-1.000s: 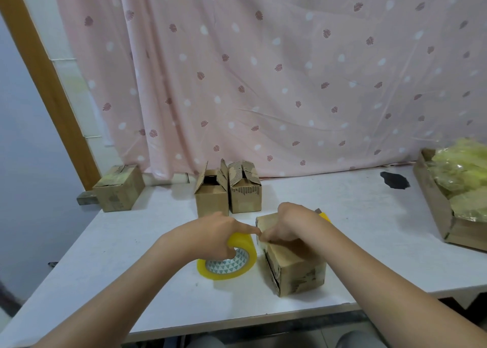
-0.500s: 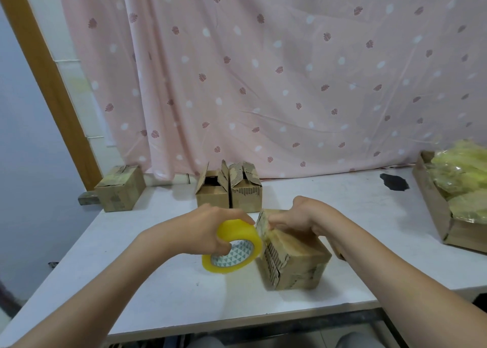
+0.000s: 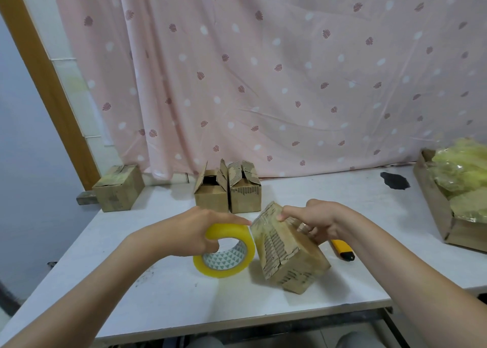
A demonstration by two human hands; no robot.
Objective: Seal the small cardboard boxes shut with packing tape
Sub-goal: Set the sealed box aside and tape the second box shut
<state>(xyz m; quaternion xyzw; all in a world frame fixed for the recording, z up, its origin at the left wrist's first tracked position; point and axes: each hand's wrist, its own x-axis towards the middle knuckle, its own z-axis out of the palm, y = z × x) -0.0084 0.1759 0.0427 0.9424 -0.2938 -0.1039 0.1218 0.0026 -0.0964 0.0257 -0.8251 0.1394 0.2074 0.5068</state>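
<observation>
No legible text, label or number on anything here.

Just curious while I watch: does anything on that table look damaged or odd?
Yes. The box being taped has torn paper showing bare corrugation, as do the flaps of an open box behind. A dark blotch marks the table at far right.

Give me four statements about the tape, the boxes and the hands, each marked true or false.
1. The left hand grips the yellow tape roll. True.
2. The right hand holds the tilted box. True.
3. The two boxes at the curtain are taped shut. False: their flaps stand open.
4. The yellow utility knife lies left of the tape roll. False: it lies right of the tilted box.
</observation>
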